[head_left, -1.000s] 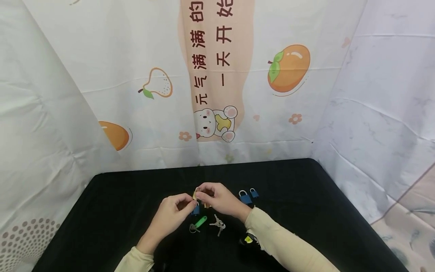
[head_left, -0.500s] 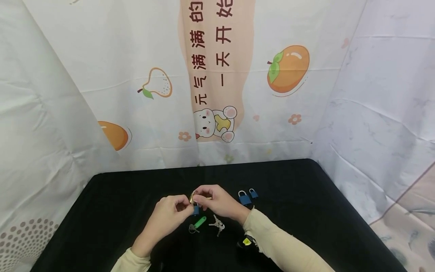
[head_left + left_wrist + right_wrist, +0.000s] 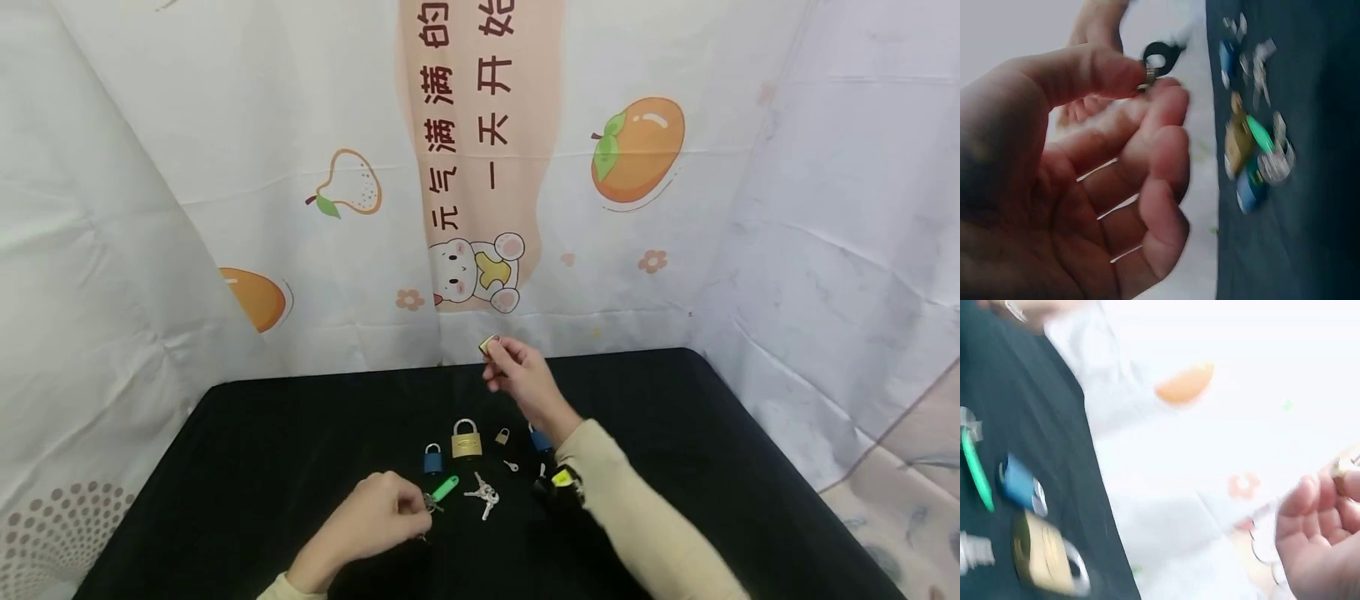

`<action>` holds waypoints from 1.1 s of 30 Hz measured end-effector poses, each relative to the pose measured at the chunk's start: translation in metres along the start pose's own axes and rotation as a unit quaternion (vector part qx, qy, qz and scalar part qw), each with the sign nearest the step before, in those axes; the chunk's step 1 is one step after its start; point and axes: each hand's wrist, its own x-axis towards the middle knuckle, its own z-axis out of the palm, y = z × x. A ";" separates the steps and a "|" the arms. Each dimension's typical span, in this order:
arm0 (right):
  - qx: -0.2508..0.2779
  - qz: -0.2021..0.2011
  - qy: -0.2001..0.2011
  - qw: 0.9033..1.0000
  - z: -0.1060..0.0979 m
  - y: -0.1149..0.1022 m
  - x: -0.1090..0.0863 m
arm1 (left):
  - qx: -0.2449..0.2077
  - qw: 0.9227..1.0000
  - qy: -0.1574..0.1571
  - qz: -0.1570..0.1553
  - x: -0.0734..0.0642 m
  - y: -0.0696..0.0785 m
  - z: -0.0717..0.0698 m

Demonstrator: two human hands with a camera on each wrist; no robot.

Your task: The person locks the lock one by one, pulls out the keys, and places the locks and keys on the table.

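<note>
My right hand is raised over the far edge of the table, pinching a small brass padlock between thumb and fingers. Low at the front, my left hand holds a key between thumb and index finger; its dark round head with a hole shows in the left wrist view. Beside that hand lies a green key tag with keys on a ring, partly covered by the fingertips. A large brass padlock and a blue padlock stand behind it.
Several loose-hanging keys lie in a bunch at the middle of the black tablecloth. To their right are a tiny brass padlock, a single key and another blue padlock, partly hidden by my right wrist.
My hands have parted. The right has risen away and to the right with the brass padlock; the left has dropped nearer with the key. The large and tiny brass padlocks are uncovered.
</note>
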 end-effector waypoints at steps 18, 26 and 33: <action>-0.099 0.118 -0.154 0.976 -0.005 0.029 -0.012 | 0.014 0.998 -0.018 -0.062 -0.004 -0.046 -0.013; -0.122 0.136 -0.185 0.966 0.004 0.037 -0.012 | 0.039 0.994 -0.007 -0.105 0.003 -0.060 -0.008; -0.126 0.144 -0.197 0.962 0.016 0.047 -0.010 | 0.094 0.983 0.037 -0.152 0.003 -0.055 -0.007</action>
